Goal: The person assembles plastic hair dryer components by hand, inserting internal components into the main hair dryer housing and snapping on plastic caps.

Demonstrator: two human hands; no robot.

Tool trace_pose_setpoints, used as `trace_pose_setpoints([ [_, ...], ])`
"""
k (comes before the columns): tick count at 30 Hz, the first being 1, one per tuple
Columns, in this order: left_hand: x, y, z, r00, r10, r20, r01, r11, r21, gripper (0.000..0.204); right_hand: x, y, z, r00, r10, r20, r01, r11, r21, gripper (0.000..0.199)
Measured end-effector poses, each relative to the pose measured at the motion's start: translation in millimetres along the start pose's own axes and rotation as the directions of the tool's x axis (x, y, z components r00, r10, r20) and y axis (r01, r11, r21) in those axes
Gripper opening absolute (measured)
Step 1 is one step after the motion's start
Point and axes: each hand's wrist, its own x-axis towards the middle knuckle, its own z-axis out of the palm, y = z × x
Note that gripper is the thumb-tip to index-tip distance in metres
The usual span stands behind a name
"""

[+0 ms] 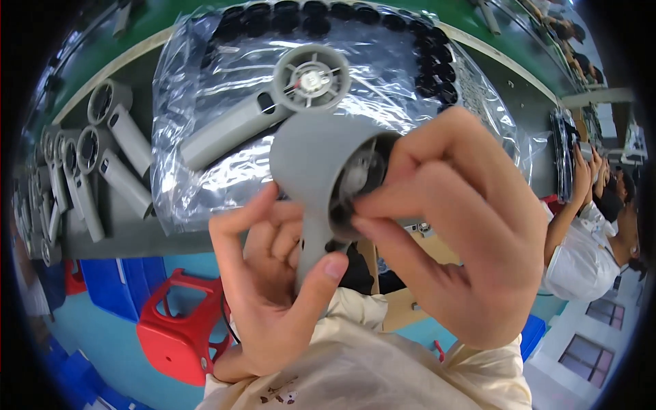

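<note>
My left hand [270, 280] is closed around the handle of a grey handheld fan housing [301, 147]. The housing's round head is tilted, with its opening facing right. At that opening, my right hand [465, 232] pinches the edge of a dark round part [359, 178] with thumb and forefinger. That part sits at least partly inside the ring; its far side is hidden by my fingers. Just beyond my hands lies a second grey fan housing [232, 133], its spoked head showing a pale hub with a bit of red.
Clear plastic sheeting [174, 198] covers the work table [198, 244]. Black round parts [316, 19] line its far and right edges. More grey housings [126, 181] are piled at left. A red stool [174, 335] and blue bin [123, 287] stand below. Co-workers [584, 239] sit at right.
</note>
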Motion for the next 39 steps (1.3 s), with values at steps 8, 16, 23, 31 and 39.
trace_pose_setpoints([
  [8,-7,-13,-7,0.995,-0.071,0.077,0.058,0.987,0.152,0.052,-35,33,-19,0.881,0.467,0.078,-0.465,0.821,0.333,0.021],
  [16,17,-16,6,0.972,-0.231,0.052,0.225,0.97,0.097,0.038,-91,94,5,0.727,0.587,-0.355,-0.662,0.737,-0.138,0.023],
  [23,28,-19,4,0.935,-0.314,0.167,0.333,0.938,-0.099,0.059,-84,109,12,0.658,0.658,-0.366,-0.717,0.696,-0.039,0.028],
  [31,39,-11,-10,0.922,-0.37,0.111,0.381,0.92,-0.094,0.062,-70,102,9,0.65,0.682,-0.334,-0.725,0.689,-0.004,0.032],
  [39,39,-19,-14,0.873,-0.432,0.228,0.459,0.885,-0.081,0.064,-84,108,14,0.626,0.661,-0.413,-0.722,0.692,0.014,0.031],
])
